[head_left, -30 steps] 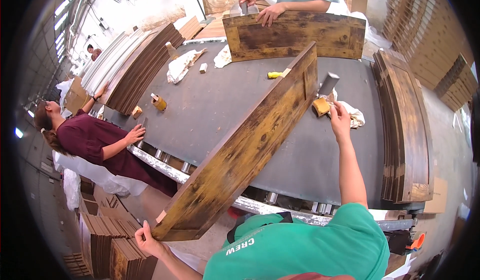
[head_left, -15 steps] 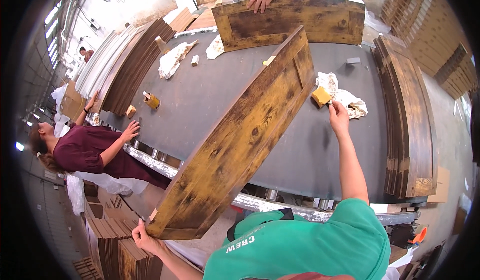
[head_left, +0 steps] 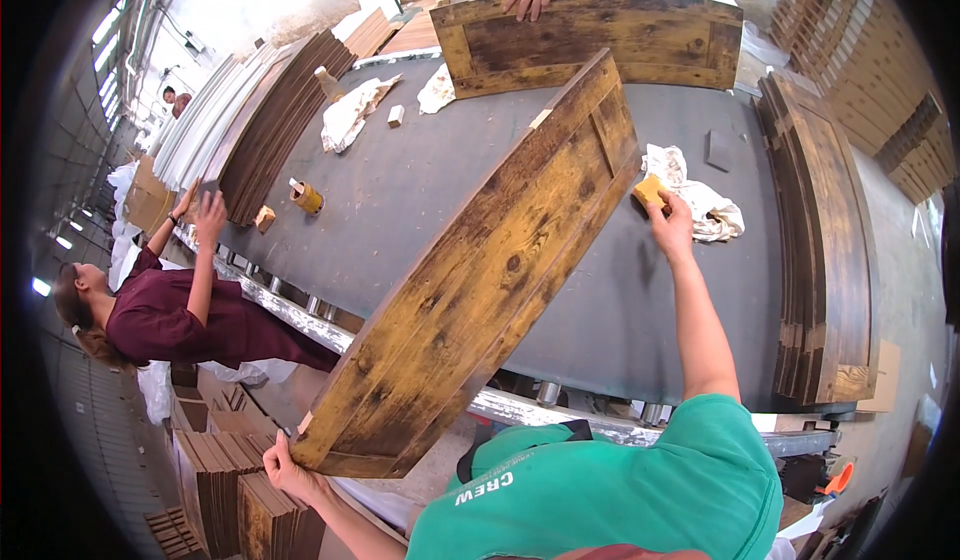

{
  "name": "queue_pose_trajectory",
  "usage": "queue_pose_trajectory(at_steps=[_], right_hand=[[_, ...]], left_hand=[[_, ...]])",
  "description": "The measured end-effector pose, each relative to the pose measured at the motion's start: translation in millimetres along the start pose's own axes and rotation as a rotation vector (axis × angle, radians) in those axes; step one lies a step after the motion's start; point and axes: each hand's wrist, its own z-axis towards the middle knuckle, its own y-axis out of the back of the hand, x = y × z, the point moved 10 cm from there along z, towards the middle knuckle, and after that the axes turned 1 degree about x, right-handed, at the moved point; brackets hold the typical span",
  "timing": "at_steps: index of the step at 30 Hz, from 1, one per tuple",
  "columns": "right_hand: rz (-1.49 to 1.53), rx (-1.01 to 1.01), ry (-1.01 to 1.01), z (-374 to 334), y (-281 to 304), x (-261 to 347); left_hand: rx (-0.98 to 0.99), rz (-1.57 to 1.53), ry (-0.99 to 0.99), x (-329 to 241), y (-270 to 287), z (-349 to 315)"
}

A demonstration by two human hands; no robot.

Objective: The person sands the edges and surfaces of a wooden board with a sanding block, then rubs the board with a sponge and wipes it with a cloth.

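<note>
The fingers of the left hand [head_left: 285, 468], at the lower left of the frame, curl round the near bottom corner of the long, arched, brown-stained wooden panel [head_left: 480, 280], grasping it; the fingers of the right hand [head_left: 668, 222], right of centre, pinch a small yellow sponge block [head_left: 650, 192] against the panel's far right edge.

The panel runs diagonally from lower left to upper centre, its near end hanging off the front of the dark grey worktop [head_left: 400, 180] and its far end over the surface. It seems to stand tilted on one long edge, though the contact line is hidden. Held at one corner only, it could twist or slide off the worktop's metal front rail [head_left: 300, 310] if the sponge hand pushes hard. Its far end lies close to a second stained panel [head_left: 600, 40] at the top of the frame, steadied by another person's hands; a swing could knock the two together and mar the finish.

The stack of curved stained boards [head_left: 830, 230] at the right edge is well apart. The crumpled white rag [head_left: 705, 205] lies just beside the right hand and could snag under the sponge. A person in a maroon shirt [head_left: 170, 315] stands at the left, near enough for a slipping panel end to matter.
</note>
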Motion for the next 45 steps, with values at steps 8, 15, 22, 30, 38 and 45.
queue_pose_trajectory(at_steps=[8, 15, 22, 30, 38, 45], right_hand=[[0.128, -0.102, -0.271, 2.8, 21.9, -69.0], [-0.037, 0.0, -0.19, 11.2, 21.4, -43.1], [-0.358, 0.068, 0.142, 19.7, 8.9, 15.4], [0.179, 0.175, -0.132, 44.5, -14.5, -1.1], [1.316, 0.429, -0.693, 75.0, -96.8, 43.6], [1.51, 0.504, -0.656, 93.5, -117.8, 59.3]], left_hand=[[0.006, 0.02, 0.06, 24.7, -1.4, 26.2], [0.038, 0.041, 0.114, 44.3, -7.1, 42.3], [0.016, 0.081, 0.173, 64.5, -15.4, 50.7], [-0.012, 0.157, 0.206, 89.0, -17.0, 59.1], [-0.03, 0.162, 0.177, 76.5, -15.3, 52.5], [-0.044, 0.174, 0.195, 83.7, -9.7, 54.7]])
